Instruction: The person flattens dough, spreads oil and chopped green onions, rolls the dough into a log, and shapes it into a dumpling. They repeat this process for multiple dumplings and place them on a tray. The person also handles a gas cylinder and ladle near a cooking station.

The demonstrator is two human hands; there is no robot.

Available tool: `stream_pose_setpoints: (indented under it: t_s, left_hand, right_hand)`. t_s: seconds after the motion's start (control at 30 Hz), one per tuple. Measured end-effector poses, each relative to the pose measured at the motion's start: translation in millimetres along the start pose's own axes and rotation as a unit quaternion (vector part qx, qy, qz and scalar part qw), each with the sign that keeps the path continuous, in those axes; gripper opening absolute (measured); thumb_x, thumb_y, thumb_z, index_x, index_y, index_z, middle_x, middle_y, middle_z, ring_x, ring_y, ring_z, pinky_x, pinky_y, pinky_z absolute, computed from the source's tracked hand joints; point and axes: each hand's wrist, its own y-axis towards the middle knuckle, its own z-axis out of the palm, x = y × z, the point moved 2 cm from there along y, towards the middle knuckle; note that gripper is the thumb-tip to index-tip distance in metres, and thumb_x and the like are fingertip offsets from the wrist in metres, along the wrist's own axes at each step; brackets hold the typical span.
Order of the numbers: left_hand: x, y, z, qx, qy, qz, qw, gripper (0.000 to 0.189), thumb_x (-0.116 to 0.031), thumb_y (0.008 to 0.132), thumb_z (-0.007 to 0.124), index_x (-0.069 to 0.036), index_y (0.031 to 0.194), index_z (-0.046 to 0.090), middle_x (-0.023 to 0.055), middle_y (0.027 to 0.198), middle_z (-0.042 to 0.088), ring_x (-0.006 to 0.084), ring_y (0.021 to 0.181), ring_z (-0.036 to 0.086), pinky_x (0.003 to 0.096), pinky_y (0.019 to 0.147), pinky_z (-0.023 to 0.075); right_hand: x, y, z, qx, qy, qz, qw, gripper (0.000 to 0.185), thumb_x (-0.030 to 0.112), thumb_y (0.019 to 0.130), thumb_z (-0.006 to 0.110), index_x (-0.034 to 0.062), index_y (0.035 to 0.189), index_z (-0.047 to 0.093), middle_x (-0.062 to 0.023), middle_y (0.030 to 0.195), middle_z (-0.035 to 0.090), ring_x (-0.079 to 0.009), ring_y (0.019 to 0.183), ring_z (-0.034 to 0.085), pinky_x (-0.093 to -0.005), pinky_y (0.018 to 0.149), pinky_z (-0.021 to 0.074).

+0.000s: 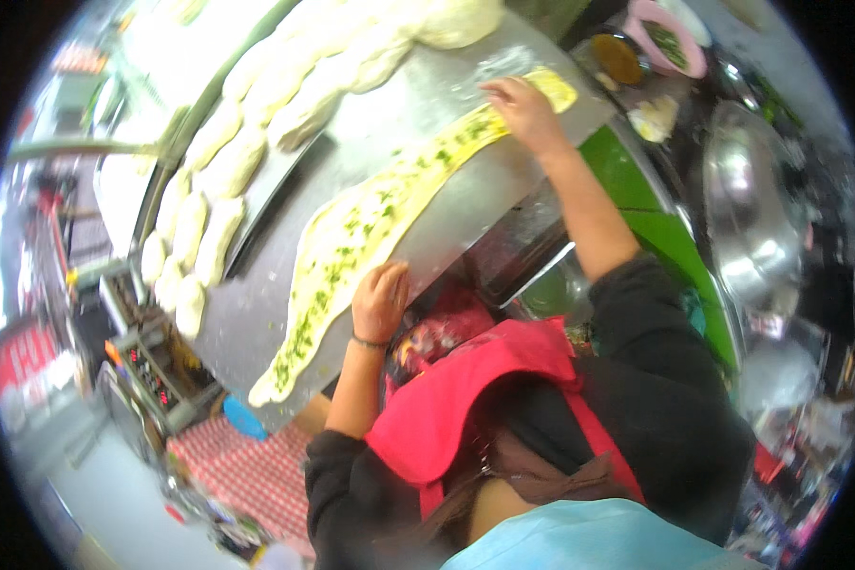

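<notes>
A long sheet of rolled-out dough (353,228), narrow at both ends, lies slantwise across a metal worktop (463,206). Chopped green herbs, seemingly scallion, are strewn along it, and its far right end looks yellow and glossy. My left hand (381,303) is at the near edge of the sheet, fingers bent and drawn together; whether anything is between them is hidden. Over the right end reaches my right hand (520,110), its fingers pointing left above the dough and touching or nearly touching it. Its grip does not show clearly.
Several dough pieces (217,235) sit in rows along the far side, beside a dark tray edge (278,203). To the right are a pink bowl of chopped greens (664,44), a bowl of brown filling or sauce (616,58) and a large metal basin (748,206). A control box (149,374) stands left.
</notes>
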Motion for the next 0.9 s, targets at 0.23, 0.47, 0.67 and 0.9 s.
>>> stream_pose_setpoints:
  t_s: [0.23, 0.47, 0.67, 0.9]
  left_hand:
    - [-26, 40, 53, 0.155, -0.031, 0.162, 0.974, 0.025, -0.005, 0.074, 0.062, -0.009, 0.099, 0.060, 0.0079, 0.098, 0.060, 0.0260, 0.085, 0.059, 0.0345, 0.074, 0.0463]
    - [-39, 111, 126, 0.228, -0.031, 0.187, 0.955, 0.030, -0.012, 0.077, 0.060, -0.011, 0.107, 0.057, 0.0077, 0.112, 0.053, 0.0236, 0.100, 0.052, 0.0340, 0.082, 0.0410]
    - [-26, 110, 137, 0.246, -0.027, 0.162, 0.955, 0.032, -0.014, 0.079, 0.060, -0.014, 0.111, 0.057, 0.0054, 0.113, 0.051, 0.0239, 0.101, 0.051, 0.0350, 0.084, 0.0412]
    - [-21, 109, 137, 0.232, -0.024, 0.182, 0.955, 0.033, -0.015, 0.079, 0.059, -0.014, 0.111, 0.056, 0.0049, 0.114, 0.052, 0.0233, 0.102, 0.051, 0.0350, 0.084, 0.0417]
  right_hand:
    - [-78, 76, -124, -0.293, -0.127, 0.015, 0.947, 0.018, 0.025, 0.081, 0.060, 0.0152, 0.096, 0.066, -0.0110, 0.085, 0.065, -0.0268, 0.078, 0.062, -0.0344, 0.070, 0.0486]
    - [-264, 112, -258, -0.129, -0.448, 0.197, 0.862, 0.030, 0.031, 0.078, 0.060, 0.0148, 0.102, 0.065, -0.0114, 0.098, 0.065, -0.0281, 0.093, 0.061, -0.0372, 0.082, 0.0460]
    - [-351, 150, -294, 0.133, -0.487, 0.260, 0.823, 0.054, 0.044, 0.065, 0.066, 0.0154, 0.110, 0.064, -0.0153, 0.111, 0.061, -0.0294, 0.105, 0.057, -0.0379, 0.089, 0.0436]
    - [-299, 145, -292, -0.004, -0.529, 0.257, 0.808, 0.028, 0.036, 0.075, 0.063, 0.0217, 0.098, 0.069, -0.0100, 0.094, 0.066, -0.0256, 0.089, 0.063, -0.0337, 0.078, 0.0470]
